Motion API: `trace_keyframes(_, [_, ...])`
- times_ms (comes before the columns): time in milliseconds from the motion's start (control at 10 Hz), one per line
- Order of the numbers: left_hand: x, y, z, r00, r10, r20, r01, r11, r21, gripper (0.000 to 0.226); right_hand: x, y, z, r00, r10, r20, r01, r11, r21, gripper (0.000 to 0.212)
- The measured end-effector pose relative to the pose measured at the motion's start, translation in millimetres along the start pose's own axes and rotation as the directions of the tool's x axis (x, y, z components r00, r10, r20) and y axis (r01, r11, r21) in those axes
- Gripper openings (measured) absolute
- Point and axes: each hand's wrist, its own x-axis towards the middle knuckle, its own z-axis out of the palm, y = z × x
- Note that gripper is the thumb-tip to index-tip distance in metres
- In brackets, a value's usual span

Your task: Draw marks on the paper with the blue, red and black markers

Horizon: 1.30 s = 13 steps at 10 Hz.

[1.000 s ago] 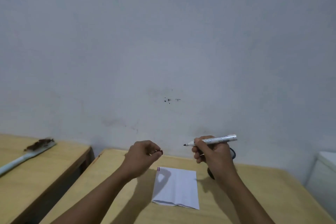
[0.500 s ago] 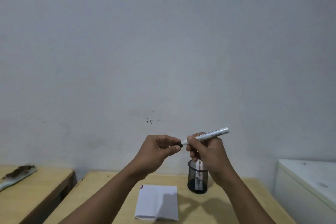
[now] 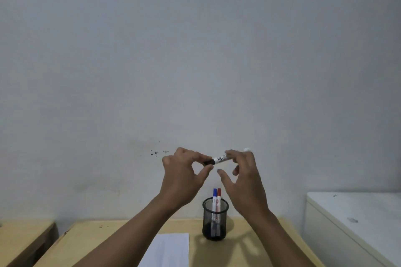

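The black marker (image 3: 219, 159), a white barrel with a black cap on its left end, is level in the air in front of the wall. My left hand (image 3: 184, 176) pinches the capped end between thumb and fingers. Beside it, my right hand (image 3: 245, 180) has its fingers spread and its thumb off the marker; the fingertips cover the barrel's right part, and the tail pokes out above them. The blue marker (image 3: 214, 194) and red marker (image 3: 219, 193) stand capped in a black mesh cup (image 3: 208, 221). The white paper (image 3: 171, 249) lies on the wooden table (image 3: 104, 238), left of the cup.
A second wooden table (image 3: 21, 236) stands at the lower left across a narrow gap. At the right sits a white cabinet (image 3: 351, 219). A grey wall with a few dark specks fills the background directly behind the tables.
The bare tip now sits in the black cap held by my left hand. My right hand has loosened its grip and spread its fingers. The view has tilted upward, so the cup's markers show.
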Motion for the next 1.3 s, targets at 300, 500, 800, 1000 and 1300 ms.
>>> trace_keyframes(300, [7.8,-28.7,47.4,0.976,-0.019,0.215,0.001,0.996,0.087,0.046,28.1,55.2,19.3,0.966,0.23,0.115,-0.252,0.936,0.245,0.008])
trace_keyframes(500, [-3.4,-71.3,95.9,0.774,-0.196,0.602,-0.007,0.948,0.318,0.082,27.0,93.0,48.3,0.926,0.275,0.258,-0.329,0.925,0.192,0.054])
trace_keyframes(800, [-16.8,-118.4,151.3,0.581,-0.335,0.742,0.091,0.932,0.35,0.089,18.4,146.8,98.2,0.825,0.337,0.453,-0.384,0.923,0.012,0.038])
trace_keyframes(1000, [-20.8,-120.1,152.1,0.632,-0.299,0.715,0.112,0.948,0.298,0.068,12.3,152.1,118.1,0.788,0.364,0.496,-0.418,0.908,-0.002,0.034])
trace_keyframes(1300, [-17.4,-114.5,138.7,0.674,-0.329,0.661,0.037,0.909,0.415,0.093,10.1,143.6,125.8,0.798,0.381,0.468,-0.429,0.903,-0.002,0.049])
